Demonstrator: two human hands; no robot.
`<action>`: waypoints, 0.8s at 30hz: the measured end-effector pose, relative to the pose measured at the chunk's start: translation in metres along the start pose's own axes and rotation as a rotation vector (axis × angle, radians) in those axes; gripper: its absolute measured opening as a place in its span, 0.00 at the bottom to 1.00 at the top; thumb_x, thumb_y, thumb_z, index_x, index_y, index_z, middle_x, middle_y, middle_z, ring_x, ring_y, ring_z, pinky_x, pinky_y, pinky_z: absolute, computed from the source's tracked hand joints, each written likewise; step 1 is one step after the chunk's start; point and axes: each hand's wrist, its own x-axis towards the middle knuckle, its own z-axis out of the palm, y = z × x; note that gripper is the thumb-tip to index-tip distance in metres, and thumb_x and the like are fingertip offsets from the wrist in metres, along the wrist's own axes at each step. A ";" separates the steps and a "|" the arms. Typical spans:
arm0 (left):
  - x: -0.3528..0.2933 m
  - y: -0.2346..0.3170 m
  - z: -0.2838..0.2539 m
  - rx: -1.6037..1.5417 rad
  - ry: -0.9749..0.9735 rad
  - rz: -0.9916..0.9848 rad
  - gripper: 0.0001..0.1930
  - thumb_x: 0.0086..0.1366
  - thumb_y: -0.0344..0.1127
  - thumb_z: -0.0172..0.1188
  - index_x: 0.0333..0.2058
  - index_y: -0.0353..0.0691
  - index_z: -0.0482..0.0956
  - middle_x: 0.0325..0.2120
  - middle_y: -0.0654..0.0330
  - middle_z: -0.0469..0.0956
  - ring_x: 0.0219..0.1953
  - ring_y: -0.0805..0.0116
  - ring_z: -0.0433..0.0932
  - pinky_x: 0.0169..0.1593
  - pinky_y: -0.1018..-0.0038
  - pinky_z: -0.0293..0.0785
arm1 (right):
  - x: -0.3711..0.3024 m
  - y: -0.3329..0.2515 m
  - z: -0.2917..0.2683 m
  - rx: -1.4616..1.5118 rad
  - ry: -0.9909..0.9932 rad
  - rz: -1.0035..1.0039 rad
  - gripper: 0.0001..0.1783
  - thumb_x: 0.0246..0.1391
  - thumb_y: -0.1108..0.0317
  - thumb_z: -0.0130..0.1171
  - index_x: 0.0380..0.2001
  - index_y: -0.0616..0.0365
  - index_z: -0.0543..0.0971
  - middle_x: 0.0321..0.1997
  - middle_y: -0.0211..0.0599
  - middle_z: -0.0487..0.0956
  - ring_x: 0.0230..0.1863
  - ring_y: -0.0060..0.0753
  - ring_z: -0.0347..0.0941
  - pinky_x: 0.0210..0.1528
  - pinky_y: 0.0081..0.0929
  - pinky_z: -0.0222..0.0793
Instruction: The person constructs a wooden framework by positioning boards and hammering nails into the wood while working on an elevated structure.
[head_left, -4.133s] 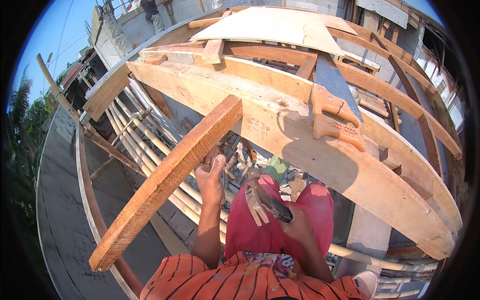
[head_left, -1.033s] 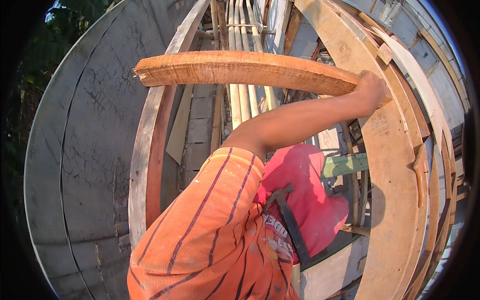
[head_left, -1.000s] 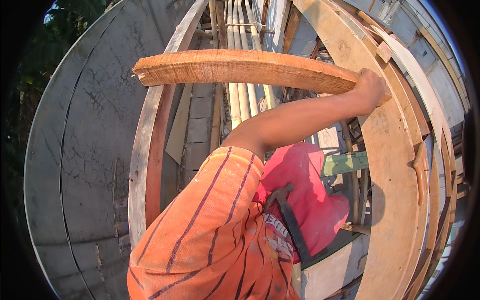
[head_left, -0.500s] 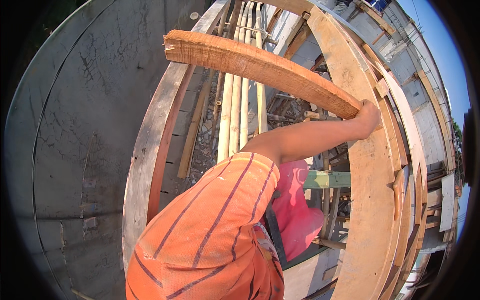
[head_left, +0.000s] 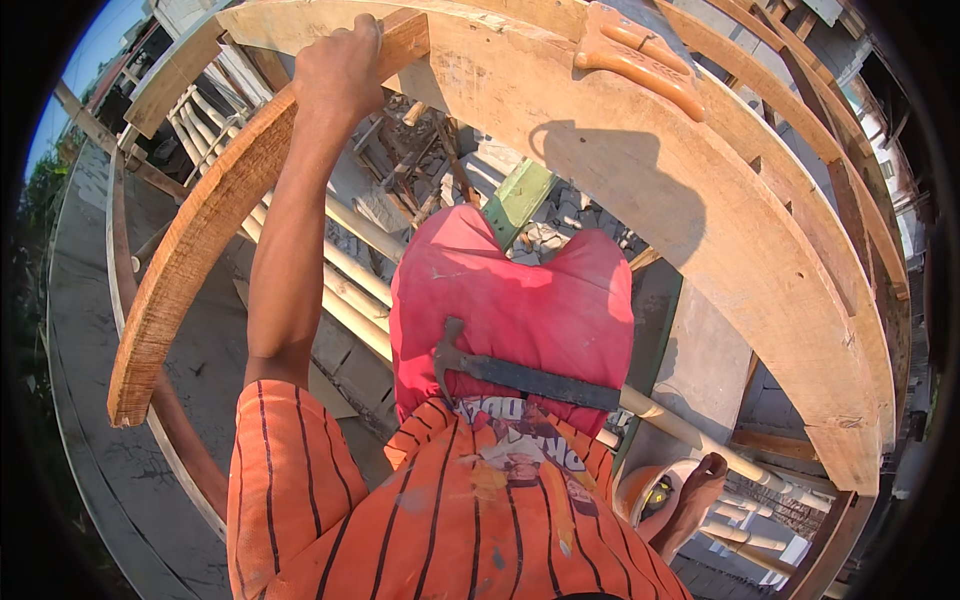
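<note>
My left hand (head_left: 342, 70) is wrapped round a reddish-brown wooden beam (head_left: 205, 225) near its far end, which lies over a broad wooden plank (head_left: 590, 150). The beam's other end reaches out to the left over a weathered board. Low on the right, my right hand (head_left: 697, 488) is beside an orange container (head_left: 640, 490) with a yellow-and-black tape measure (head_left: 658, 493) inside; its fingers are partly hidden. A claw hammer (head_left: 530, 380) with a dark handle lies across my lap. On the plank rests a handsaw with an orange-brown wooden handle (head_left: 640, 62).
Light bamboo poles (head_left: 355, 290) run beneath the frame at left, above rubble. A green-painted timber (head_left: 520, 195) lies beyond my knees. More boards (head_left: 780, 75) flank the plank at right. A grey wall surface (head_left: 90, 400) borders the left.
My view has swung to the right, bringing my lap, the hammer and my right hand into sight. My left hand keeps its hold on the beam's end.
</note>
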 end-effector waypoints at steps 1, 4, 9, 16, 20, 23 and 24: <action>-0.007 -0.012 -0.006 0.035 -0.016 -0.020 0.17 0.47 0.27 0.61 0.36 0.36 0.67 0.27 0.46 0.79 0.32 0.44 0.80 0.33 0.55 0.75 | 0.001 -0.024 0.011 0.213 0.058 -0.130 0.09 0.59 0.69 0.54 0.40 0.61 0.76 0.33 0.37 0.80 0.33 0.27 0.76 0.35 0.27 0.70; -0.009 -0.017 -0.005 0.032 -0.012 -0.046 0.15 0.48 0.27 0.61 0.35 0.36 0.67 0.26 0.45 0.79 0.30 0.45 0.81 0.32 0.56 0.76 | -0.047 -0.176 0.010 0.594 -0.089 -0.439 0.05 0.55 0.73 0.59 0.35 0.60 0.75 0.27 0.29 0.76 0.28 0.18 0.72 0.32 0.19 0.67; -0.002 0.002 -0.008 0.011 0.044 -0.094 0.21 0.40 0.29 0.69 0.33 0.37 0.67 0.26 0.52 0.75 0.30 0.56 0.79 0.31 0.67 0.75 | -0.097 -0.268 0.052 0.270 -0.944 -1.053 0.23 0.46 0.59 0.67 0.43 0.60 0.75 0.39 0.48 0.78 0.41 0.53 0.75 0.44 0.43 0.70; -0.012 -0.001 -0.037 -0.100 -0.094 -0.255 0.14 0.50 0.32 0.60 0.37 0.38 0.72 0.28 0.60 0.73 0.34 0.67 0.75 0.36 0.72 0.69 | -0.082 -0.296 -0.040 -0.169 -1.077 -1.067 0.31 0.40 0.57 0.70 0.47 0.59 0.74 0.38 0.49 0.79 0.41 0.50 0.76 0.43 0.42 0.70; 0.002 0.011 -0.047 -0.358 -0.210 -0.344 0.26 0.46 0.33 0.63 0.47 0.35 0.69 0.37 0.56 0.72 0.42 0.62 0.73 0.44 0.66 0.68 | -0.055 -0.347 -0.127 -0.187 -1.214 -0.952 0.30 0.41 0.59 0.70 0.47 0.59 0.74 0.37 0.48 0.79 0.40 0.46 0.77 0.42 0.40 0.70; 0.005 0.003 -0.065 -0.625 -0.239 -0.398 0.33 0.47 0.35 0.65 0.53 0.36 0.67 0.45 0.54 0.71 0.50 0.58 0.70 0.51 0.62 0.64 | -0.032 -0.393 -0.201 -0.191 -1.304 -0.883 0.29 0.41 0.61 0.69 0.48 0.60 0.74 0.37 0.47 0.79 0.40 0.44 0.77 0.42 0.38 0.70; -0.009 -0.009 -0.076 -0.691 -0.241 -0.440 0.34 0.47 0.36 0.65 0.55 0.36 0.66 0.47 0.53 0.70 0.52 0.57 0.69 0.54 0.61 0.63 | -0.025 -0.411 -0.227 -0.216 -1.368 -0.865 0.29 0.41 0.61 0.69 0.48 0.60 0.74 0.36 0.47 0.79 0.39 0.43 0.77 0.42 0.38 0.70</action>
